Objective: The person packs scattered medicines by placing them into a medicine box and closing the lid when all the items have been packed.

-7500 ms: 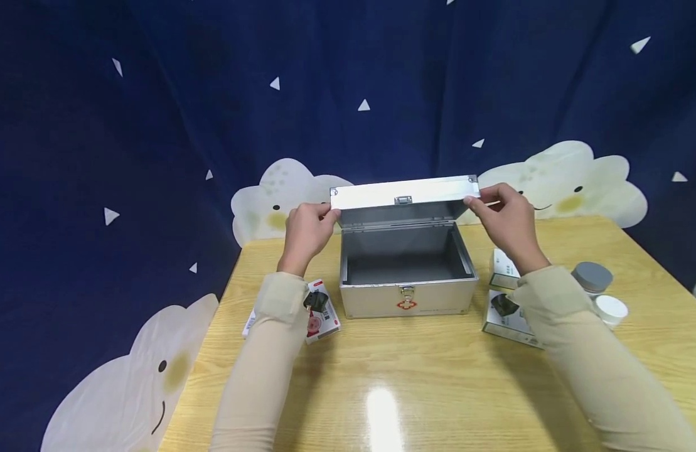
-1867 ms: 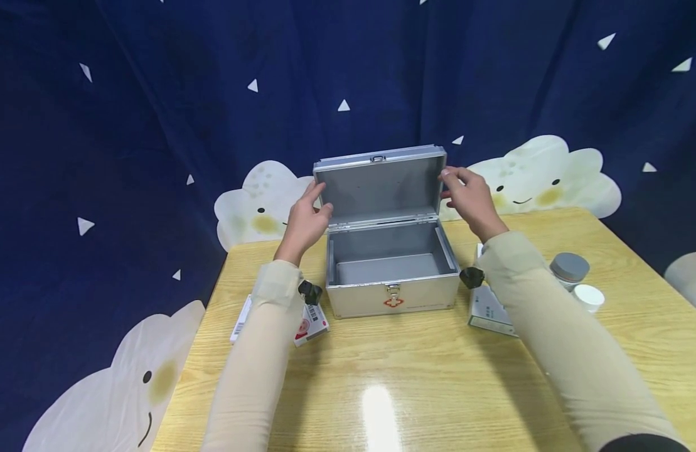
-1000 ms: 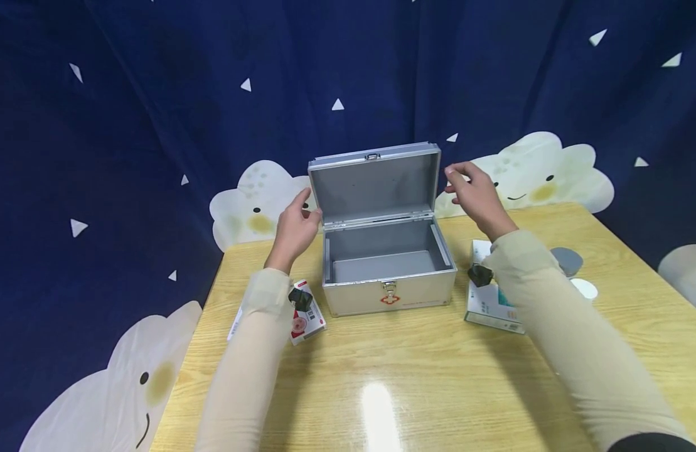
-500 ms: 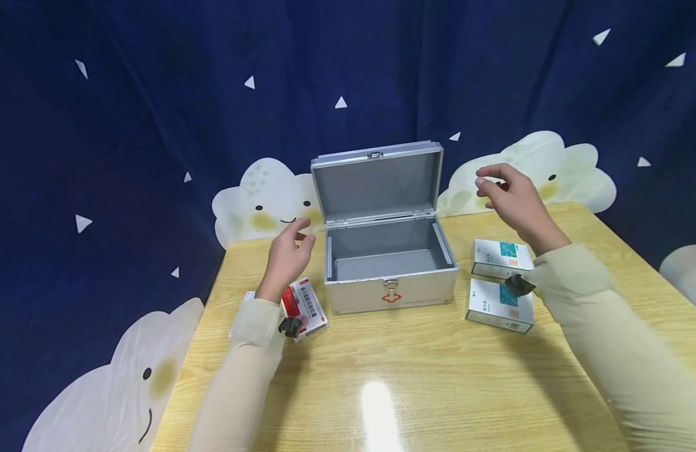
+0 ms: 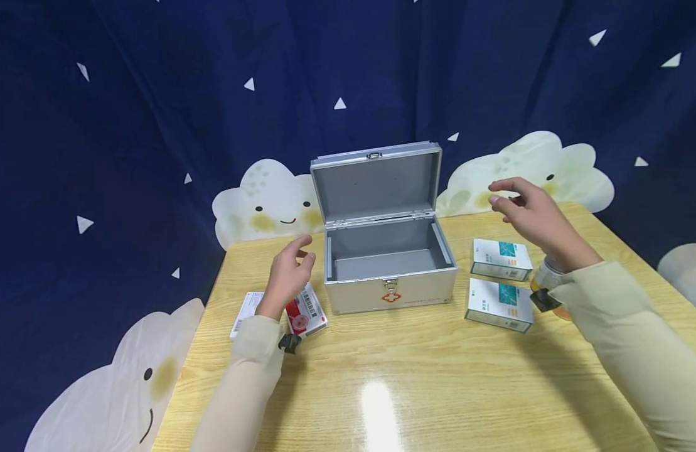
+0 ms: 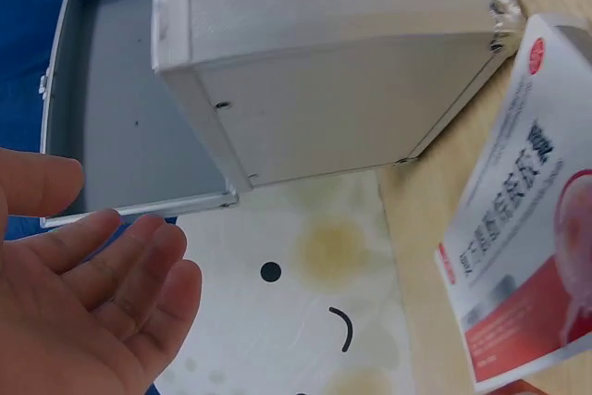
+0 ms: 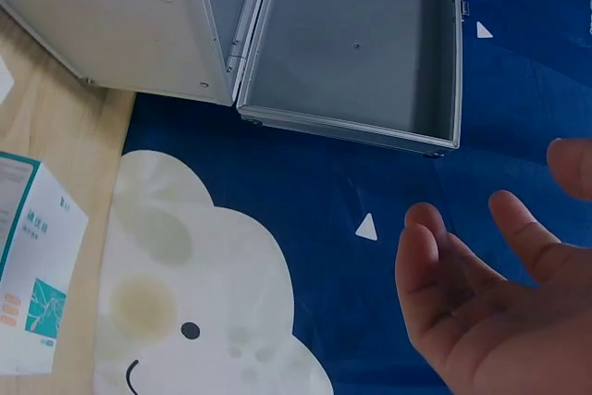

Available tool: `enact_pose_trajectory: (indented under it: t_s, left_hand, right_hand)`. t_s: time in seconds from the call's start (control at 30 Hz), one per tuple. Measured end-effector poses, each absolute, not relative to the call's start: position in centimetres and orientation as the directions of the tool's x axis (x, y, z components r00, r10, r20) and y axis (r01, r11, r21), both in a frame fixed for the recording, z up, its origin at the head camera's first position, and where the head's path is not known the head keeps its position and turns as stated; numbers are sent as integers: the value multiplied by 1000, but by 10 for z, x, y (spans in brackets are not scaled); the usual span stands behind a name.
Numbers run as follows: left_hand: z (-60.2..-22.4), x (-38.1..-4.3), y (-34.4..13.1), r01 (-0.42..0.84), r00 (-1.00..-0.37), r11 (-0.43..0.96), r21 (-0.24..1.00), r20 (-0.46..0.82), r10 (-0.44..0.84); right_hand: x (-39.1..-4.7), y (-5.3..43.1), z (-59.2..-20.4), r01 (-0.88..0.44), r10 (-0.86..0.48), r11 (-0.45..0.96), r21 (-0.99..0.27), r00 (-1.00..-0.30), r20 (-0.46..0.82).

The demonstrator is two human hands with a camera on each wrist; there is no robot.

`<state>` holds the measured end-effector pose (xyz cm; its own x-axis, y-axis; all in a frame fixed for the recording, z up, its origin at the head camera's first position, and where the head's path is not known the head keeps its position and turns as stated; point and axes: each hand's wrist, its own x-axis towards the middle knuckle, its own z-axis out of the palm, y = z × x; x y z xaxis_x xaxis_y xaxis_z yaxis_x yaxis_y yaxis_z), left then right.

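Observation:
A silver first-aid box point(image 5: 390, 295) with a red cross on its front stands on the table, its lid point(image 5: 378, 185) raised and its grey inside bare. My left hand point(image 5: 288, 270) hovers left of the box with relaxed fingers and holds nothing; below it lie a red-and-white medicine box point(image 5: 307, 312) and a white one point(image 5: 246, 307), partly covered by the wrist. On the other side my right hand point(image 5: 536, 213) hangs in the air, fingers loosely bent, holding nothing. Nearest to it are two white-and-teal medicine boxes point(image 5: 500, 258), one in front of the other.
Behind the right forearm a jar point(image 5: 547, 274) is mostly hidden. The wooden table point(image 5: 438, 383) ends at a dark blue curtain point(image 5: 381, 75) printed with white clouds and triangles. A camera point(image 5: 544, 300) sits on the right wrist.
The lid has swung from half raised to fully upright. Both hands have let go of it; the left has drawn down and left, the right out to the right.

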<state>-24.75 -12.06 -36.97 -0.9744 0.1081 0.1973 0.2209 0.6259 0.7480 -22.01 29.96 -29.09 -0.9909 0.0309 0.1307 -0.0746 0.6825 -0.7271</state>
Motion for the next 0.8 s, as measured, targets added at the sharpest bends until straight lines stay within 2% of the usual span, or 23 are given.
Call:
enact_pose_trajectory:
  t_s: [0.27, 0.5, 0.8]
  left_hand:
    - [-388, -246, -107, 275, -959, 682, 678, 239, 149]
    - [-397, -248, -99, 325, -945, 721, 612, 233, 229]
    - [-409, -251, -98, 368, -930, 778, 510, 213, 300]
  right_hand:
    - [-202, 310, -292, -90, -27, 707, -702, -995, 100]
    - [-183, 334, -295, -136, -17, 748, -650, -982, 187]
    - [-174, 361, -304, -78, 12, 764, -641, -991, 135]
